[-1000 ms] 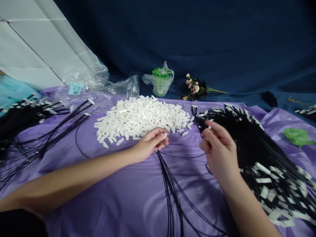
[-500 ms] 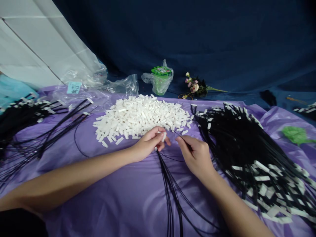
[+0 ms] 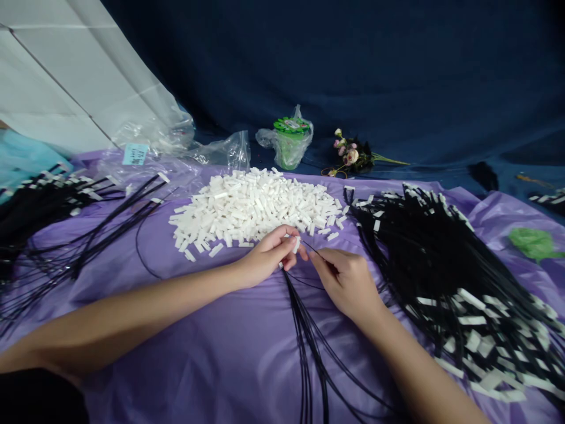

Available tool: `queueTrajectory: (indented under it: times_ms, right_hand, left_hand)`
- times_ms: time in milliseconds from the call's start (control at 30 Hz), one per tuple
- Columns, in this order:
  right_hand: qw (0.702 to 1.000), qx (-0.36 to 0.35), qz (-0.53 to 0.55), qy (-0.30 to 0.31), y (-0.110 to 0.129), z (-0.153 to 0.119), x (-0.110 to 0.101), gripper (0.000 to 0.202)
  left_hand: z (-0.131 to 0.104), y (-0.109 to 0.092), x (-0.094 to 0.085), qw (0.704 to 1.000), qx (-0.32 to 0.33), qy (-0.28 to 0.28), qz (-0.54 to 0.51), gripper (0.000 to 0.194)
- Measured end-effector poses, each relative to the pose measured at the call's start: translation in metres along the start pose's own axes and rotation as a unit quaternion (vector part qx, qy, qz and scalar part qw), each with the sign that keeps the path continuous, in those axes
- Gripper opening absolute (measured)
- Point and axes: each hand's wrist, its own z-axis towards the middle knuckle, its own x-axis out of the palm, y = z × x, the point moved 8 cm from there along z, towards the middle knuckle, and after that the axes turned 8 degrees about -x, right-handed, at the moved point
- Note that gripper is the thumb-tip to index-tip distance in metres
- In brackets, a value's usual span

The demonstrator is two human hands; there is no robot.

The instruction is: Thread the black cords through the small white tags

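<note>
Between thumb and forefinger, my left hand [image 3: 276, 250] pinches a small white plastic connector housing [image 3: 296, 245]. Out from under the same hand hang several black wires [image 3: 304, 330], with a white piece at their top by the curled fingers. My right hand [image 3: 344, 280] is closed on a single thin black wire [image 3: 310, 247], whose tip points at the housing. Whether the tip has entered the housing is too small to tell. Just beyond my left hand lies a large heap of loose white housings [image 3: 256, 206].
A thick bundle of black wires [image 3: 424, 253] with white ends lies at right. More wires [image 3: 39, 218] lie at left on the purple sheet [image 3: 212, 365]. Behind are clear plastic bags [image 3: 220, 153], a bagged green cup [image 3: 291, 144], artificial flowers [image 3: 351, 154] and a green bag [image 3: 536, 242].
My right hand has moved left, bringing the wire tip closer to the white connector housing. My left hand keeps its pinch. The whole view has shifted slightly.
</note>
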Motion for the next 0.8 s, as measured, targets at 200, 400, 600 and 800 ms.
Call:
queueTrajectory:
  times_ms: [200,400,600,800]
  right_hand:
    - [1.0,0.0,-0.006,0.0,0.0013,-0.0003,-0.0008,0.032]
    - [0.999,-0.006,-0.043,0.008,-0.0009,-0.0013,0.0002,0.031]
    - [0.998,-0.024,-0.062,-0.018,-0.0001,-0.0025,-0.0036,0.029]
    - [0.996,-0.035,-0.083,-0.026,0.0009,-0.0022,-0.005,0.03]
  left_hand:
    - [0.0002,-0.0006,0.0005,1.0,0.002,0.002,-0.005,0.014]
    - [0.0022,0.0027,-0.0011,1.0,-0.001,0.009,-0.005,0.015]
    - [0.0026,0.0037,-0.0021,1.0,-0.001,0.012,-0.006,0.015]
    - [0.0026,0.0034,-0.002,1.0,-0.003,0.007,-0.01,0.013]
